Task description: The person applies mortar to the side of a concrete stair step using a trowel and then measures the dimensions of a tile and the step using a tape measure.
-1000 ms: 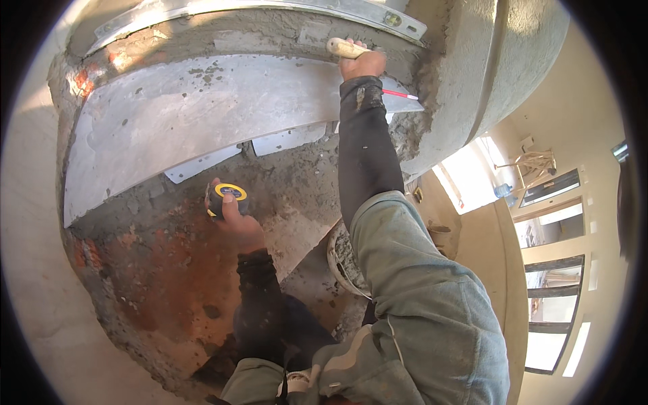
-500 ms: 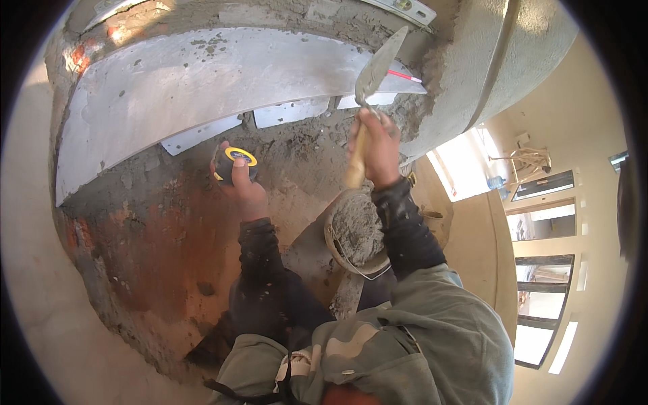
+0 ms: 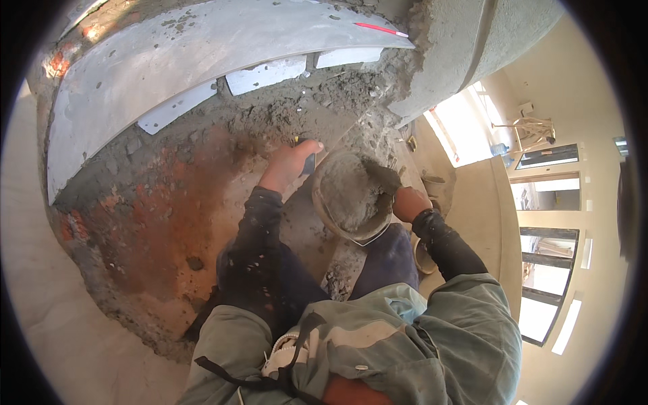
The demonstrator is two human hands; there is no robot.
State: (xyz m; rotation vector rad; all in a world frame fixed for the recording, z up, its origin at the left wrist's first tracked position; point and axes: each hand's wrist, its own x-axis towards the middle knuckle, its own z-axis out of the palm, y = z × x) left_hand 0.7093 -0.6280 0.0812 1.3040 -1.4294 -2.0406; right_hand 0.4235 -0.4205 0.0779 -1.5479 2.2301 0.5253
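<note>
My right hand (image 3: pixel 410 204) is closed round the handle of a trowel, its grip mostly hidden in the fist. The trowel's dark, mortar-smeared blade (image 3: pixel 383 178) dips into grey wet mortar (image 3: pixel 347 197). That mortar fills a bucket (image 3: pixel 319 204) with a thin wire handle, standing between my knees. To the left of the bucket, my left hand (image 3: pixel 290 165) grips a tape measure (image 3: pixel 309 163); only its dark side and a bit of yellow show past the fingers.
Ahead, a curved pale slab (image 3: pixel 169 64) lies over white blocks (image 3: pixel 266 74) bedded in rough mortar. A red pencil (image 3: pixel 379 29) rests on the slab's right end. A rounded plastered wall (image 3: pixel 452 50) rises beyond. Blue water bottles (image 3: pixel 498 149) stand farther right.
My right hand has brought the trowel down from over the slab into the bucket. My left hand has shifted right with the tape measure, toward the bucket. The spirit level has left the view.
</note>
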